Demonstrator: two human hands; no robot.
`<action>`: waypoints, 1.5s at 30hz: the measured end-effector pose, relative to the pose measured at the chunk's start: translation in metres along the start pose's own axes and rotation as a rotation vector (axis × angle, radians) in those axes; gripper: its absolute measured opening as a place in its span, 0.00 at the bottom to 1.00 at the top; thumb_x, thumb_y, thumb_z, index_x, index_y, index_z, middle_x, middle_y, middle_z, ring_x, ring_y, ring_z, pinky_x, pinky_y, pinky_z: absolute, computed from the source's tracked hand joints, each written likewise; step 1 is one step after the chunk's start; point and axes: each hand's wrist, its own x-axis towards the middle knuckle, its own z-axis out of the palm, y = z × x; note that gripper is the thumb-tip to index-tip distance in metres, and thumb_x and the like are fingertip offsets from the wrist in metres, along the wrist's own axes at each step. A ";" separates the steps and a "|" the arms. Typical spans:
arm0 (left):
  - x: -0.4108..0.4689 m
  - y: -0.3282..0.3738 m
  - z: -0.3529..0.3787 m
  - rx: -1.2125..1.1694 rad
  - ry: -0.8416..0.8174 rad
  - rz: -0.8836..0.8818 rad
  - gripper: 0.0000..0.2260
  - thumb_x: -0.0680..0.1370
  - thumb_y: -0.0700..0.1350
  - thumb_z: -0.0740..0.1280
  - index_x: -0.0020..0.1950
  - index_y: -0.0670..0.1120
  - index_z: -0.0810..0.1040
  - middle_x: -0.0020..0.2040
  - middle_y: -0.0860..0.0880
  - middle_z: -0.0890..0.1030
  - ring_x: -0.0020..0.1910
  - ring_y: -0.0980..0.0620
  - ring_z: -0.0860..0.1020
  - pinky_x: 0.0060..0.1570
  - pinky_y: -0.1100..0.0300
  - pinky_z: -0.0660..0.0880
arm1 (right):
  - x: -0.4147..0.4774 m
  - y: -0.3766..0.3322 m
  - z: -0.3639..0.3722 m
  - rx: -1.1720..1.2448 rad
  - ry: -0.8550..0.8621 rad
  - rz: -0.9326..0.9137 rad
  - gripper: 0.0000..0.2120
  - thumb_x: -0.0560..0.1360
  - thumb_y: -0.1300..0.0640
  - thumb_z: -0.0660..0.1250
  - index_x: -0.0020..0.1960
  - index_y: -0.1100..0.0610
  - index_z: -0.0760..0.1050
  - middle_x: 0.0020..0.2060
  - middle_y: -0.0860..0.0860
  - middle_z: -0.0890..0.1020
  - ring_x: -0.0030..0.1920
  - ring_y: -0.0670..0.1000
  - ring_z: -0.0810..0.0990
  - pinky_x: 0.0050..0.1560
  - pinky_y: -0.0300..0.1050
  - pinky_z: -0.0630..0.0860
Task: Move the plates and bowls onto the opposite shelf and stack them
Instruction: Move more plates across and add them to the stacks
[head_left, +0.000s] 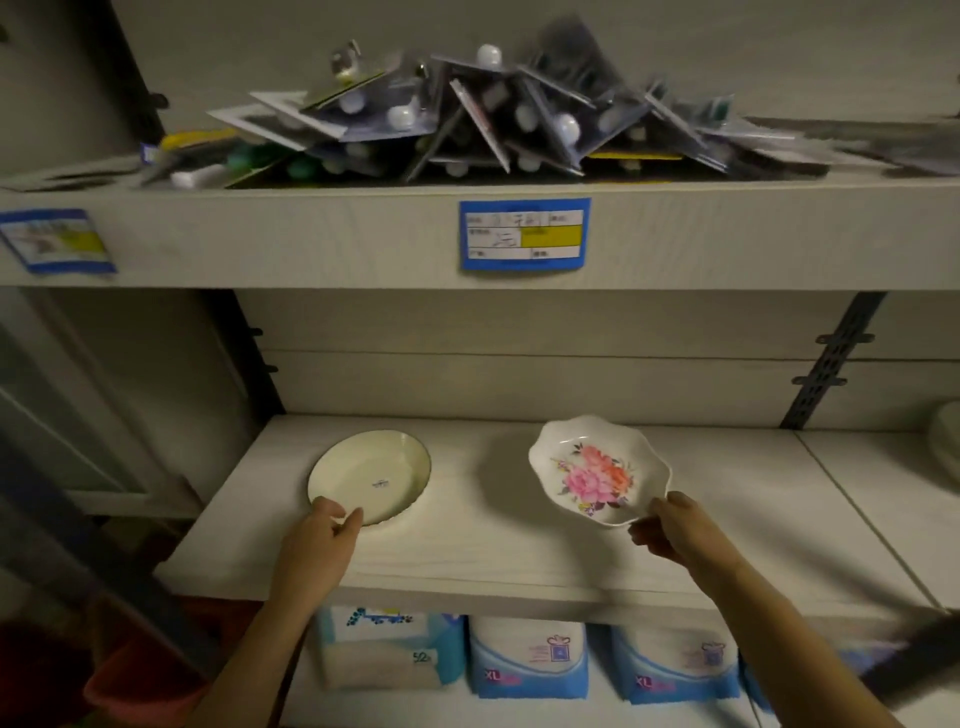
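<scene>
A round cream plate with a dark rim lies on the white middle shelf, left of centre. My left hand grips its near edge, thumb on top. A scalloped white dish with pink and orange flowers is tilted up above the shelf to the right. My right hand pinches its near right rim. More white dishware shows at the far right edge, mostly cut off.
The upper shelf carries a heap of blister-packed goods and blue price labels. Blue and white soft packs fill the shelf below. Dark metal uprights hold the shelves.
</scene>
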 end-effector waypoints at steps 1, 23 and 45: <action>0.010 -0.006 -0.001 -0.072 -0.018 -0.062 0.15 0.78 0.50 0.60 0.56 0.38 0.71 0.45 0.42 0.78 0.46 0.41 0.78 0.41 0.54 0.74 | -0.006 0.000 0.007 0.001 0.004 0.000 0.11 0.80 0.61 0.53 0.44 0.61 0.72 0.34 0.58 0.79 0.33 0.53 0.77 0.34 0.42 0.73; 0.025 0.028 0.031 -0.526 -0.281 -0.001 0.09 0.78 0.35 0.51 0.58 0.38 0.63 0.38 0.36 0.77 0.19 0.52 0.77 0.18 0.61 0.75 | -0.093 0.040 -0.006 0.122 0.282 0.115 0.09 0.80 0.60 0.55 0.58 0.61 0.68 0.37 0.58 0.80 0.35 0.53 0.79 0.34 0.42 0.73; -0.162 0.216 0.126 -0.234 -0.804 0.508 0.05 0.79 0.39 0.56 0.54 0.44 0.67 0.46 0.44 0.77 0.35 0.47 0.82 0.31 0.58 0.77 | -0.244 0.144 -0.206 0.401 0.722 0.134 0.10 0.79 0.64 0.53 0.56 0.63 0.71 0.28 0.57 0.70 0.29 0.52 0.73 0.34 0.44 0.72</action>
